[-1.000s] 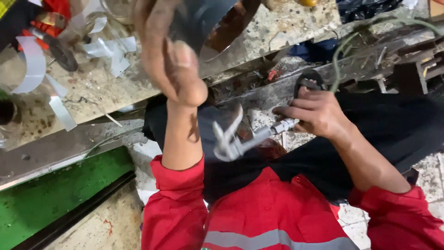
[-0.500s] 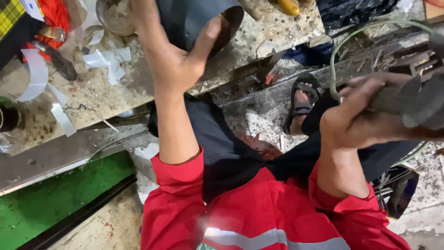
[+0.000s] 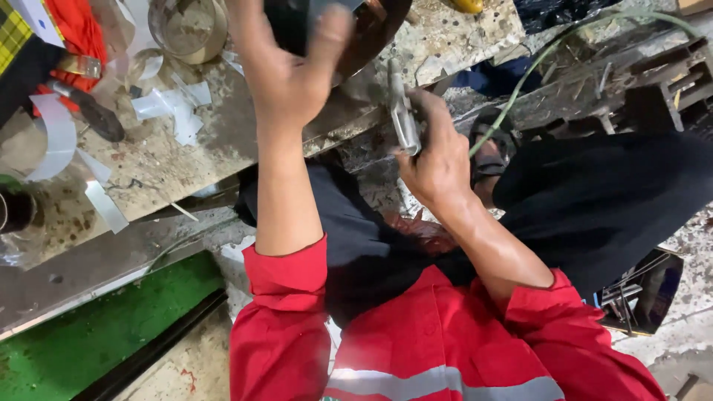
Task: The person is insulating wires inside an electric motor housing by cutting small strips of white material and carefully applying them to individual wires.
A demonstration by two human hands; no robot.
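My left hand (image 3: 290,70) is raised over the bench edge and grips a dark curved sheet-metal piece (image 3: 375,26) that runs out of the top of the view. My right hand (image 3: 438,156) is closed round the handles of grey metal snips (image 3: 402,111), whose tip points up toward the lower edge of that piece. Whether the blades touch the metal is hidden by blur. Both arms wear red sleeves, and dark trousers lie below them.
The stained workbench (image 3: 163,171) carries cut metal strips (image 3: 56,137), a round tin (image 3: 186,26), a dark-handled tool (image 3: 96,119) and red cloth (image 3: 70,26). A green surface (image 3: 89,334) lies lower left. A green hose (image 3: 549,52) and a sandalled foot (image 3: 490,152) are on the right.
My right hand has risen from my lap with the snips and now holds them up at the bench edge. My left hand stayed up on the dark metal piece.
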